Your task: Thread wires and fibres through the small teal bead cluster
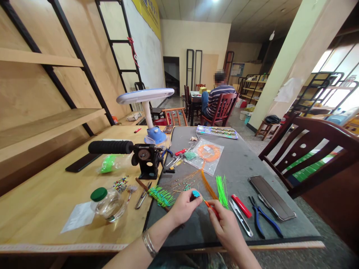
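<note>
In the head view, the left hand [182, 208] is mostly closed, and its fingertips pinch a small teal bead [195, 194]. The right hand [226, 228] is also curled, and its thumb and fingers hold a thin orange-red stem [211, 207], whose tip is just beside the teal bead. Both hands are above a grey work mat [238, 164] that lies on a wooden table [47, 201]. A metal bangle [149, 243] is around the left wrist.

Just beyond the hands lie a loose bundle of orange strands [208, 184] and a bundle of bright green strands [222, 191]. Near the right hand are flat steel snips [241, 218], a red lighter [241, 205], blue-handled pliers [265, 222] and a dark phone in a case [272, 198]. Near the left hand is a stick with green and teal wrapped strands [161, 196]. Farther up the mat is a clear bag with an orange coil [206, 155]. On the wood stands a small black hand-crank tool [147, 160] and a glass jar with a green lid [108, 204]. Far behind, a seated person [220, 99] faces away.
</note>
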### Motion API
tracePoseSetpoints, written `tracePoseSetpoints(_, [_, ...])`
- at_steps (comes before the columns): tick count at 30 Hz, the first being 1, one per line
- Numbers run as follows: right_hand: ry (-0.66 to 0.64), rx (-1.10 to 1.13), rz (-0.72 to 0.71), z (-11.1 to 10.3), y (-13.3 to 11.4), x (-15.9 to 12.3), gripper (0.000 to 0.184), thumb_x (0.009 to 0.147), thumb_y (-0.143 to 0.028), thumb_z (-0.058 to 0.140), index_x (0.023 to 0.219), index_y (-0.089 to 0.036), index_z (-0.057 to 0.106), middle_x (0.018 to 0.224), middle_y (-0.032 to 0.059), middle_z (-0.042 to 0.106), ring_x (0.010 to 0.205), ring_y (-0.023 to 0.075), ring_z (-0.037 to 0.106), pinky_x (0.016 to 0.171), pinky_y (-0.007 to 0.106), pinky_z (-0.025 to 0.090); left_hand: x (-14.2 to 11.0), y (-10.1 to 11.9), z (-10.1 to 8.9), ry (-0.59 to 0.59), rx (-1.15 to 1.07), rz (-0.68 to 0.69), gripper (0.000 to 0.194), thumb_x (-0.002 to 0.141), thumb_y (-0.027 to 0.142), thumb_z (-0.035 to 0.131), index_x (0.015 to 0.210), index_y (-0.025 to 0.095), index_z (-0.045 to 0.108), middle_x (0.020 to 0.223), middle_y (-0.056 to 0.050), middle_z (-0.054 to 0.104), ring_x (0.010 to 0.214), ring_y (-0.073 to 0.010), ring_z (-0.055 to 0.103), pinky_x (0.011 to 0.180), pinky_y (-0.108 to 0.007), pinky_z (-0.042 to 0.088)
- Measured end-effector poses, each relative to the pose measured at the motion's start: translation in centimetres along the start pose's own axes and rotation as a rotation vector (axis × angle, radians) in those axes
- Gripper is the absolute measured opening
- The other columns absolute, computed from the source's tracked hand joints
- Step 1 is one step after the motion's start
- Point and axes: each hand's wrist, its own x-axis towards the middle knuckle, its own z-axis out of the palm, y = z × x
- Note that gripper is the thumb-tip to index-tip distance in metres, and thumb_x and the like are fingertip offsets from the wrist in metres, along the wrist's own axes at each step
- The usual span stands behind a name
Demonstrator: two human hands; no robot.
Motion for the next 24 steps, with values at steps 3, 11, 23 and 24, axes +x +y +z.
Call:
tracePoseSetpoints(3, [-0.001, 0.008, 0.007, -0.04, 0.05, -0.03, 0.028, 0.093, -0.035, 0.036, 0.097, -0.019, 0.059, 0.065, 0.0016, 0.064, 0.058, 0.0161, 0.059, 0.056, 0.022, 0.041, -0.03, -0.08, 0.18, -0.006, -0.034, -0.024, 0.024, 0.078, 0.038, 0.059, 0.071, 0.015, 0.058, 0.056, 0.006, 0.044, 0.053, -0.0098, 0.037, 0.055, -0.023, 0.032])
tracePoseSetpoints(11, [0.032, 0.001, 0.026, 0.32, 0.05, -0.10, 0.029, 0.093, -0.037, 0.036, 0.095, -0.019, 0.059, 0.062, 0.0006, 0.061, 0.055, 0.0158, 0.058, 0.057, 0.022, 0.042, -0.02, -0.23, 0.29, -0.028, -0.084, -0.035, 0.027, 0.079, 0.041, 0.058, 0.072, 0.015, 0.056, 0.055, 0.006, 0.041, 0.050, -0.0089, 0.036, 0.051, -0.022, 0.030])
tracePoseSetpoints(23, [0.025, 0.025, 0.032, 0.51, 0.10, -0.13, 0.027, 0.093, -0.034, 0.038, 0.092, -0.019, 0.060, 0.064, 0.0007, 0.063, 0.055, 0.0144, 0.057, 0.053, 0.022, 0.038, 0.06, 0.02, -0.27, -0.018, 0.022, 0.056, 0.017, 0.078, 0.030, 0.060, 0.072, 0.015, 0.059, 0.068, -0.001, 0.056, 0.068, -0.0148, 0.049, 0.067, -0.025, 0.039])
tracePoseSetpoints(24, [0.021, 0.025, 0.035, 0.56, 0.15, -0.14, 0.027, 0.093, -0.035, 0.038, 0.091, -0.019, 0.060, 0.063, 0.0003, 0.063, 0.055, 0.0144, 0.057, 0.053, 0.022, 0.038, 0.07, 0.04, -0.26, -0.019, 0.022, 0.056, 0.017, 0.077, 0.030, 0.060, 0.071, 0.015, 0.059, 0.068, 0.000, 0.056, 0.068, -0.0147, 0.049, 0.067, -0.025, 0.039])
